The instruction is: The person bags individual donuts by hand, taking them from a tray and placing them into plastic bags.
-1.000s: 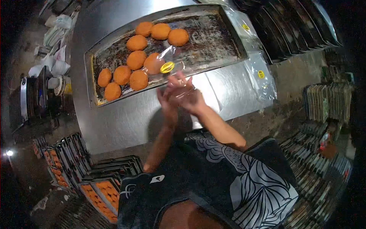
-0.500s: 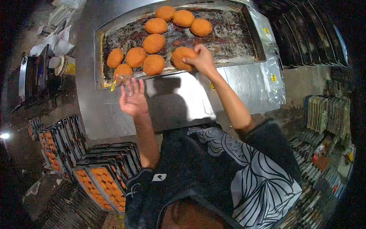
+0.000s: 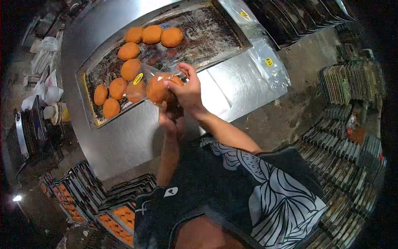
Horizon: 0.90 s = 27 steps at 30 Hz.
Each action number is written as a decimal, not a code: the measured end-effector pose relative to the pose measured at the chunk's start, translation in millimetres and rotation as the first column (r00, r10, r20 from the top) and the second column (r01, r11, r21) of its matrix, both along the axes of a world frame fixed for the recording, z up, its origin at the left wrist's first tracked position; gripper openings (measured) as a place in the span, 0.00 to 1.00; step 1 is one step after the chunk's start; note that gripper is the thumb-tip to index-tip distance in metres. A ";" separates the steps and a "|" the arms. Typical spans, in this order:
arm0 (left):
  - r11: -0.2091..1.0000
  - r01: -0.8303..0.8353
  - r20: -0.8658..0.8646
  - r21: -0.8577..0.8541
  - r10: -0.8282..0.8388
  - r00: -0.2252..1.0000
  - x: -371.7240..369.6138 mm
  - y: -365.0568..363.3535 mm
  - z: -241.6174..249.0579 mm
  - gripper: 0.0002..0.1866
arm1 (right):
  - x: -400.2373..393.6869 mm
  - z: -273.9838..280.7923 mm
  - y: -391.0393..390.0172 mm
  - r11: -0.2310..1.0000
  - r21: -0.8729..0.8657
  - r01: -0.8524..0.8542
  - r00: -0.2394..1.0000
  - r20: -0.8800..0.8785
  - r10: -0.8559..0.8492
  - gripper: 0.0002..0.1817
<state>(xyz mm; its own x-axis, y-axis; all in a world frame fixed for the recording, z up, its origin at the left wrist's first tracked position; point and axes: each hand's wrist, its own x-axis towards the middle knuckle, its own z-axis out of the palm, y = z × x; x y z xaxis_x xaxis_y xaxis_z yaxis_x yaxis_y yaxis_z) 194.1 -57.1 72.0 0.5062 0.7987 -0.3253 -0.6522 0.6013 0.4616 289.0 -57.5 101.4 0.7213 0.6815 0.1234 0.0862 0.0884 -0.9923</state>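
My right hand (image 3: 188, 91) grips a round orange-brown bun (image 3: 156, 89) from its right side, thumb across the top and fingers curled around the far edge. Around the bun and stretching out to its left is a clear plastic bag (image 3: 143, 71) with a yellow oval label. Low under the bun, in shadow, my left hand (image 3: 169, 122) holds the bag from below; most of its fingers are hidden. Several more buns (image 3: 128, 51) lie on the dark, worn tray (image 3: 207, 31) just beyond my hands.
The tray rests on a steel table (image 3: 120, 145). A pile of clear labelled bags (image 3: 269, 68) lies at the table's right side. Racked trays of buns (image 3: 116, 224) stand lower left, and stacked dark trays (image 3: 302, 18) upper right. More tray stacks (image 3: 331, 153) fill the right.
My right hand has lifted the bun off the tray and brought it toward me. My left hand has moved right and beneath it, with the bag now around the bun. The view has turned.
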 end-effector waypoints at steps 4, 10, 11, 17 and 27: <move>0.951 0.284 0.666 0.120 -0.289 0.687 -22.9 16.6 3.7 0.28 | -12.4 -7.9 -11.5 0.999 0.010 -0.038 0.993 -0.108 0.039 0.33; 0.950 0.016 -0.355 0.312 0.101 0.929 -8.8 -8.9 -2.5 0.25 | -28.7 -21.6 4.6 0.944 0.081 -0.320 0.888 -0.321 0.329 0.23; 0.948 0.011 -0.358 0.317 0.109 0.928 -17.5 -7.8 -32.5 0.25 | -25.0 -18.6 -3.3 0.911 0.143 -0.386 0.922 0.063 0.381 0.14; 0.290 0.743 -0.766 0.603 -0.049 0.641 5.4 -57.4 -50.0 0.13 | 60.8 50.8 54.0 0.847 -0.462 -0.264 0.748 0.456 0.482 0.10; -0.019 0.854 -0.849 0.521 0.098 0.520 21.1 -24.9 -124.4 0.12 | 65.9 -60.0 -135.2 0.559 -0.419 -0.716 0.649 -0.103 0.754 0.12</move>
